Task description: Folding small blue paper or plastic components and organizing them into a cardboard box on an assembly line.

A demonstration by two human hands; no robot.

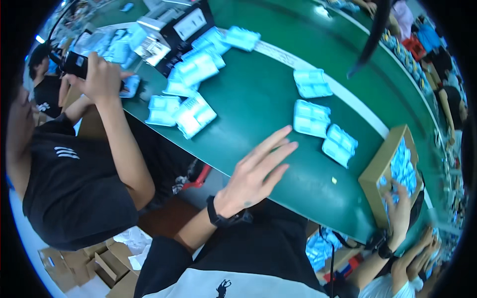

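My left hand (258, 166) lies flat on the green table (258, 97) with its fingers spread, holding nothing; a dark band is on its wrist. Just beyond its fingertips lie pale blue flat packets (311, 118), and another pair (339, 145) lies nearer the box. My right hand (397, 206), with a dark watch on its wrist, reaches into the near corner of an open cardboard box (380, 164). Its fingers are spread over the blue packets (402, 166) stacked inside.
A person in a black shirt (74, 184) stands at the left, a hand (102, 77) gripping a black hand-held device (74, 64). Many more blue packets (194, 111) are heaped beside them. Another person's hands (422, 253) are at the lower right. Cardboard boxes (107, 265) lie on the floor.
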